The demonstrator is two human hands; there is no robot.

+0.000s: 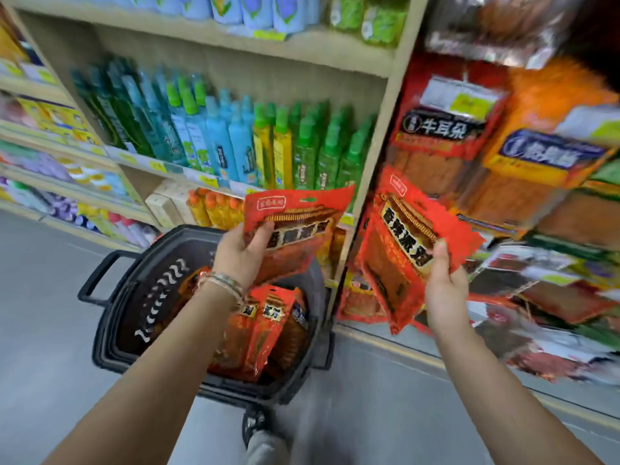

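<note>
I stand in a shop aisle with 2 red snack packets. My left hand (240, 253) has its fingers clamped on the left packet (298, 223) at its lower left edge. My right hand (444, 280) pinches the right packet (399, 250) at its right edge. Below my left fingers, a black basket (110, 317) holds more red packets (265, 327). Both look light, thin, crinkly and slippery, so I judge a firm edge pinch best.
</note>
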